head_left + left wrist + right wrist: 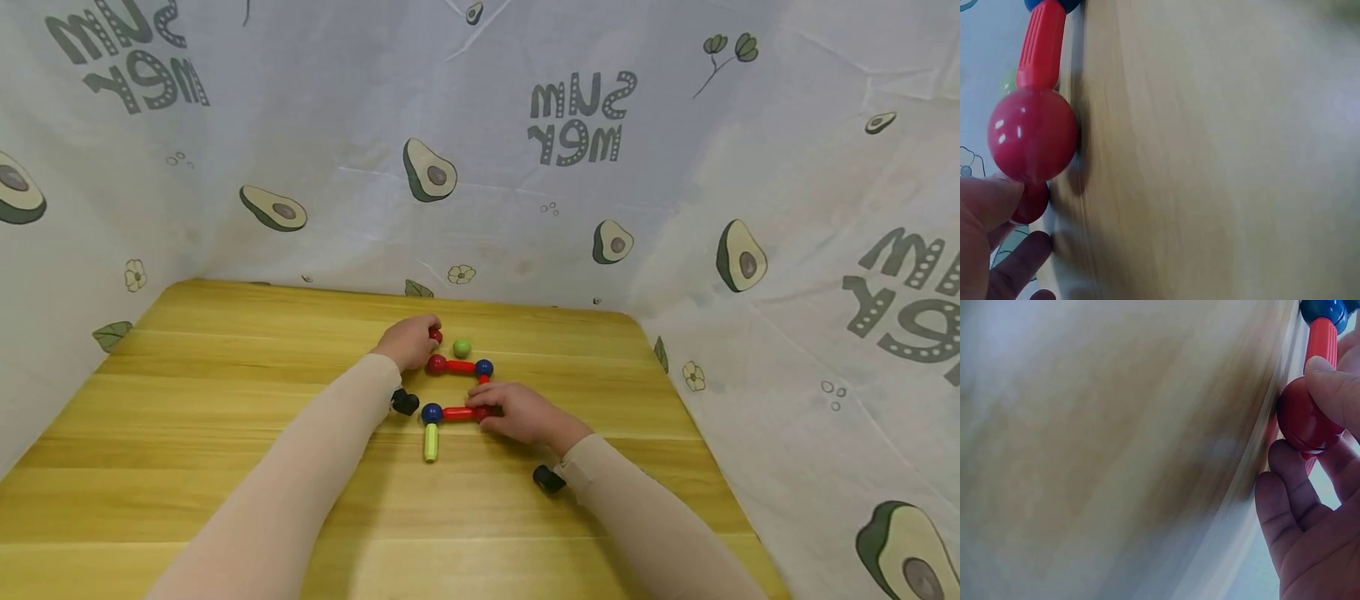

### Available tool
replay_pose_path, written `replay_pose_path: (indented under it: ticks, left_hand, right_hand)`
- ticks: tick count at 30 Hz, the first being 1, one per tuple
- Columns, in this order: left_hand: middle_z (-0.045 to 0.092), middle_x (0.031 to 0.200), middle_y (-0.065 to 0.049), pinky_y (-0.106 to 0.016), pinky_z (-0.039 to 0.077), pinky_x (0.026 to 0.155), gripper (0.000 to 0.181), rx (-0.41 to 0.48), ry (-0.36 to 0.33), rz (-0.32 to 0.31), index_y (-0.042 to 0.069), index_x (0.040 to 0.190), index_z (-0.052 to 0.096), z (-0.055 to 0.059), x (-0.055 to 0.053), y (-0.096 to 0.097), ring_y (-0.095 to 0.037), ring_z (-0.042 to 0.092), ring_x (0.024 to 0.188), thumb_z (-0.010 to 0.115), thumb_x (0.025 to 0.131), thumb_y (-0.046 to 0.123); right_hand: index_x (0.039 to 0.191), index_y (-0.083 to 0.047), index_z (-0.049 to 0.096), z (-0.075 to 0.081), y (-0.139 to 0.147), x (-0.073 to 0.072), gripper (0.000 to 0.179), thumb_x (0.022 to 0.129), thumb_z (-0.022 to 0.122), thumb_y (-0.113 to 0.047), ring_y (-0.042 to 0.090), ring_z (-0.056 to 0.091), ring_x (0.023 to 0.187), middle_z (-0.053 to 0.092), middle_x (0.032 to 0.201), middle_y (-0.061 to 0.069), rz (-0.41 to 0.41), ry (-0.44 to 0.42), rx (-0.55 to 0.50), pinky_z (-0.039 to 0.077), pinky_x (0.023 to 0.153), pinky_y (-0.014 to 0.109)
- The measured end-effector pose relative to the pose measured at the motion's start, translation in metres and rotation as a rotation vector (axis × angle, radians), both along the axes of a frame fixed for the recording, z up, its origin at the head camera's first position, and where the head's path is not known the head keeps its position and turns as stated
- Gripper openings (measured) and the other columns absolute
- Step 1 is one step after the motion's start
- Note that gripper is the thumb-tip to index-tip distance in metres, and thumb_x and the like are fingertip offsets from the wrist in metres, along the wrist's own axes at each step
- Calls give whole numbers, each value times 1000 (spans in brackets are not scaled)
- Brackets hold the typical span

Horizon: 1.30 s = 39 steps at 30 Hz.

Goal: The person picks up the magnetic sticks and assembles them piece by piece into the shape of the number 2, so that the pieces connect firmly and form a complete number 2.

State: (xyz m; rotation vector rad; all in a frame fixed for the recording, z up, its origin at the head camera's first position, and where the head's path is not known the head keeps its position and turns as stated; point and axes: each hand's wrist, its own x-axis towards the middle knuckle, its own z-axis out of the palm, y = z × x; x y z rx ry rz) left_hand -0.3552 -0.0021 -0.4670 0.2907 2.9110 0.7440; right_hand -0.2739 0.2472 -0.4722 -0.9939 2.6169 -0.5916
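Note:
My left hand (409, 342) pinches a red ball (1033, 203) between thumb and fingers at the far side of a chain of magnetic rods and balls. Close to it is the chain's end red ball (1034, 134); whether the two balls touch I cannot tell. From that end run a red rod (460, 367), a blue ball (483, 367) and a second red rod, partly hidden by my right hand (525, 414). That hand grips the corner red ball (1307, 419), thumb on top. Another red rod (457, 413) leads left to a blue ball (432, 414) with a yellow-green rod (431, 443).
A loose-looking light green ball (462, 347) sits just beyond the chain. The wooden table (225, 417) ends at a printed cloth (337, 125) hanging behind and at the sides. Small black wrist cameras (550, 479) sit under both wrists.

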Motion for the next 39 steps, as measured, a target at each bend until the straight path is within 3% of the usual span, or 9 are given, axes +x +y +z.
replay_pose_path:
  ticks: [9, 15, 18, 19, 26, 29, 39]
  left_hand:
    - [66, 128, -11, -44, 51, 104, 38, 42, 8, 5, 10, 143, 56, -2, 3, -18, -29, 60, 109, 61, 108, 23]
    - [66, 132, -11, -45, 50, 107, 38, 54, 18, -3, 11, 143, 56, 1, 10, -31, -29, 60, 111, 60, 109, 26]
    - [65, 136, -12, -47, 50, 109, 37, 80, 19, -15, 11, 143, 56, 6, 16, -37, -30, 60, 114, 60, 109, 26]
    - [65, 137, -12, -48, 49, 110, 37, 90, 20, -20, 11, 142, 56, 7, 18, -39, -30, 61, 116, 60, 109, 25]
    - [66, 137, -11, -49, 50, 111, 34, 98, 15, -75, 11, 139, 58, 9, 40, -55, -28, 63, 122, 62, 108, 25]
    - [67, 135, -10, -49, 50, 111, 33, 102, 8, -81, 12, 138, 58, 8, 50, -62, -27, 63, 121, 63, 108, 25]
    - [70, 124, -5, -47, 53, 105, 29, 142, -30, -79, 13, 133, 61, 8, 84, -80, -24, 65, 115, 65, 106, 23]
  right_hand:
    - [134, -13, 73, 0, -5, 2, 35, 99, 75, -16, 32, 53, 144, 61, 151, 7, 1, -7, -7, 41, 121, 54]
    - [135, -12, 72, 1, -4, 2, 37, 99, 75, -17, 34, 53, 144, 61, 151, 8, 11, 16, -5, 40, 121, 55]
    - [136, -13, 72, 2, -4, 2, 39, 98, 76, -20, 33, 53, 144, 61, 151, 7, 3, 42, 5, 33, 125, 58]
    - [136, -14, 72, 3, -5, 2, 40, 97, 77, -21, 33, 53, 144, 62, 151, 7, -2, 50, 5, 30, 126, 59]
    - [137, -17, 71, 8, -17, 0, 40, 98, 76, -22, 31, 53, 138, 63, 150, 4, 14, 94, 13, 41, 115, 51]
    - [139, -18, 70, 9, -25, 0, 41, 99, 76, -21, 29, 53, 144, 62, 151, 3, 20, 71, 17, 39, 122, 52]
    - [141, -19, 69, 8, -44, -4, 42, 100, 74, -19, 24, 55, 143, 62, 150, 3, 60, 42, -9, 44, 120, 46]
